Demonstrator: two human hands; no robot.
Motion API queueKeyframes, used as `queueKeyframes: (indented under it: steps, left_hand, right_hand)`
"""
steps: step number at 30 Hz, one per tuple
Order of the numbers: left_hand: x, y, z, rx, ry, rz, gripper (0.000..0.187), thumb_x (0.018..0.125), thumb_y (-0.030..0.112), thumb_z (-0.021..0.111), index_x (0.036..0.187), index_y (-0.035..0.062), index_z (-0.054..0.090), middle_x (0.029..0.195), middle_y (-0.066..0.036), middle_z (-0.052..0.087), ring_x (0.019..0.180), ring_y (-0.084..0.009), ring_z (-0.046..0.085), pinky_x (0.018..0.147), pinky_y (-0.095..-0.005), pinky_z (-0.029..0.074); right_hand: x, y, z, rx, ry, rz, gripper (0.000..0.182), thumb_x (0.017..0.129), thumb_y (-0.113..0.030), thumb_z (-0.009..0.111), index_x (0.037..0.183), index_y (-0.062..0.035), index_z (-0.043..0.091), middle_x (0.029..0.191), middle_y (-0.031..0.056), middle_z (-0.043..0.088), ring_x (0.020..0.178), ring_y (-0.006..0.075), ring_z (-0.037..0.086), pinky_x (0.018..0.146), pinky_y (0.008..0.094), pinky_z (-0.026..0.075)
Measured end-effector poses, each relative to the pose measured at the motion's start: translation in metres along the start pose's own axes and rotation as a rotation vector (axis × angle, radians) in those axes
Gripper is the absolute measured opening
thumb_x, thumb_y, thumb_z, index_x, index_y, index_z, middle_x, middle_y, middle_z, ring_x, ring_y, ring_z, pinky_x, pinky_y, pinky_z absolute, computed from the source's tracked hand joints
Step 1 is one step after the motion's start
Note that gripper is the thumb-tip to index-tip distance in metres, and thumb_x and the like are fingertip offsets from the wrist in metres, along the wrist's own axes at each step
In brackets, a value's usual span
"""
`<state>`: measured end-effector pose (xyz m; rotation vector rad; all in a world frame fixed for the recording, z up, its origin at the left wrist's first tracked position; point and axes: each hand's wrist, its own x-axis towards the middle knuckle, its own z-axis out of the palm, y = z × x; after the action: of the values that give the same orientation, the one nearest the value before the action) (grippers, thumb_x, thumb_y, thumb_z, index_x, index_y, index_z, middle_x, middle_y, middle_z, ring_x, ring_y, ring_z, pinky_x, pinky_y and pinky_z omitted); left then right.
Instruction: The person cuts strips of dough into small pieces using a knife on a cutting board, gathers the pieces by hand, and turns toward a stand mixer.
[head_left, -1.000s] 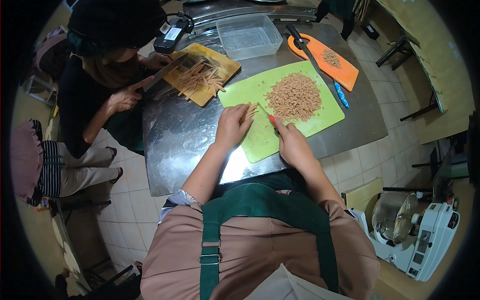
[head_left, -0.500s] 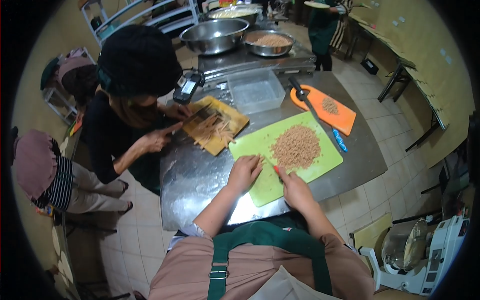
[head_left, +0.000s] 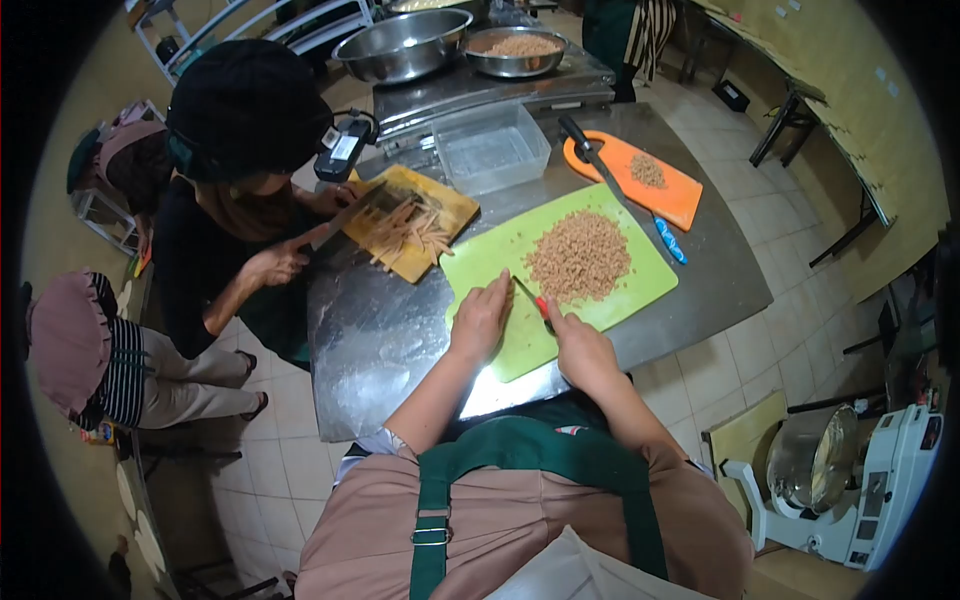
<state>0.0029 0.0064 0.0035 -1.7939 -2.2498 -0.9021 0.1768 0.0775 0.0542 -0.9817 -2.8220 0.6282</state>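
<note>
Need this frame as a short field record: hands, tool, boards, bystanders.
left hand: flat on the green cutting board, fingers near the blade
right hand: gripping a red-handled knife, blade on the green board
diced pile: brown bits heaped on the green board
orange board: small brown pile and a black-handled knife on it
co-worker's hand: beside a yellow board holding brown strips
clear tub: behind the boards
surface: metal table

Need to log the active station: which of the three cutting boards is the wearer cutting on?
The green cutting board: left hand and right hand with the knife rest on it. The orange one lies farther back; a co-worker uses the wooden one.
</note>
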Motion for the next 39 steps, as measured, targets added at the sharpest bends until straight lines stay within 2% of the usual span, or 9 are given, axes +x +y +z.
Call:
queueKeyframes:
  steps: [8, 12, 14, 16, 18, 20, 25, 33, 39]
  left_hand:
    - [-0.001, -0.009, 0.005, 0.035, 0.018, 0.08, 0.036, 0.081, 0.012, 0.058, 0.116, 0.0026, 0.056, 0.109, -0.011, 0.06, 0.085, -0.028, 0.056, 0.076, -0.0365, 0.048]
    - [0.001, -0.008, 0.008, 0.016, 0.08, 0.073, 0.033, 0.076, 0.011, 0.066, 0.109, 0.0049, 0.064, 0.102, -0.009, 0.065, 0.074, -0.0248, 0.056, 0.069, -0.0335, 0.05]
    - [0.002, -0.007, 0.008, -0.002, 0.084, 0.048, 0.026, 0.081, 0.014, 0.061, 0.105, 0.0036, 0.064, 0.099, -0.008, 0.065, 0.078, -0.0245, 0.056, 0.071, -0.0342, 0.049]
    - [0.002, -0.006, 0.007, -0.008, 0.085, 0.041, 0.025, 0.081, 0.013, 0.061, 0.103, 0.0037, 0.065, 0.097, -0.008, 0.065, 0.078, -0.0241, 0.056, 0.071, -0.0341, 0.049]
    - [0.002, -0.006, 0.008, -0.013, 0.095, 0.039, 0.023, 0.081, 0.013, 0.062, 0.101, 0.0039, 0.066, 0.096, -0.008, 0.065, 0.077, -0.0237, 0.056, 0.07, -0.034, 0.049]
    - [0.004, -0.006, 0.011, 0.011, 0.133, 0.047, 0.025, 0.076, 0.011, 0.068, 0.1, 0.0066, 0.068, 0.093, -0.007, 0.067, 0.072, -0.0226, 0.056, 0.066, -0.0324, 0.05]
    - [0.003, -0.004, 0.008, -0.01, 0.114, 0.036, 0.021, 0.077, 0.011, 0.066, 0.097, 0.0048, 0.068, 0.091, -0.007, 0.066, 0.074, -0.0231, 0.056, 0.067, -0.033, 0.049]
    - [0.006, 0.0, 0.01, 0.03, 0.12, 0.011, 0.019, 0.078, 0.011, 0.064, 0.096, 0.0034, 0.066, 0.092, -0.007, 0.065, 0.074, -0.0234, 0.056, 0.068, -0.0335, 0.049]
    - [0.005, 0.001, 0.01, 0.019, 0.146, 0.002, 0.019, 0.078, 0.01, 0.064, 0.096, 0.0033, 0.066, 0.092, -0.007, 0.065, 0.075, -0.0239, 0.056, 0.068, -0.0335, 0.049]
  right_hand:
    - [0.003, 0.008, 0.007, 0.104, 0.059, 0.026, 0.054, 0.086, -0.008, 0.046, 0.139, -0.0113, 0.032, 0.097, 0.0215, 0.055, 0.083, 0.0398, 0.057, 0.073, 0.0442, 0.047]
    - [0.005, 0.01, 0.007, 0.181, 0.136, 0.015, 0.057, 0.085, -0.005, 0.048, 0.139, -0.0106, 0.031, 0.098, 0.0209, 0.053, 0.083, 0.0393, 0.057, 0.072, 0.0439, 0.047]
    - [0.003, 0.008, 0.007, 0.167, 0.096, 0.028, 0.057, 0.085, -0.005, 0.048, 0.139, -0.0106, 0.031, 0.096, 0.0203, 0.053, 0.082, 0.0388, 0.057, 0.071, 0.0437, 0.047]
    - [0.0, 0.001, 0.007, 0.154, 0.055, 0.041, 0.057, 0.086, -0.005, 0.048, 0.139, -0.0107, 0.031, 0.095, 0.0197, 0.052, 0.08, 0.0383, 0.057, 0.071, 0.0436, 0.047]
    - [-0.002, -0.004, 0.009, 0.094, 0.044, 0.007, 0.062, 0.079, 0.0, 0.044, 0.139, -0.0096, 0.032, 0.094, 0.0202, 0.051, 0.076, 0.0372, 0.059, 0.066, 0.0429, 0.049]
    - [0.0, -0.009, 0.006, 0.075, 0.021, 0.018, 0.062, 0.079, 0.0, 0.044, 0.139, -0.0097, 0.032, 0.093, 0.0203, 0.051, 0.075, 0.037, 0.059, 0.066, 0.0427, 0.049]
    - [0.0, -0.014, 0.008, 0.045, -0.027, 0.016, 0.064, 0.078, -0.001, 0.044, 0.14, -0.0102, 0.031, 0.091, 0.0214, 0.052, 0.074, 0.036, 0.06, 0.065, 0.0417, 0.049]
    - [-0.001, -0.016, 0.009, -0.08, -0.074, -0.006, 0.066, 0.078, -0.002, 0.046, 0.141, -0.011, 0.028, 0.076, 0.0183, 0.055, 0.065, 0.0326, 0.061, 0.059, 0.0407, 0.051]
    - [-0.031, -0.009, 0.009, -0.029, -0.081, 0.037, 0.07, 0.077, -0.001, 0.047, 0.142, -0.0145, 0.027, 0.076, 0.0201, 0.056, 0.064, 0.0345, 0.06, 0.06, 0.0418, 0.05]
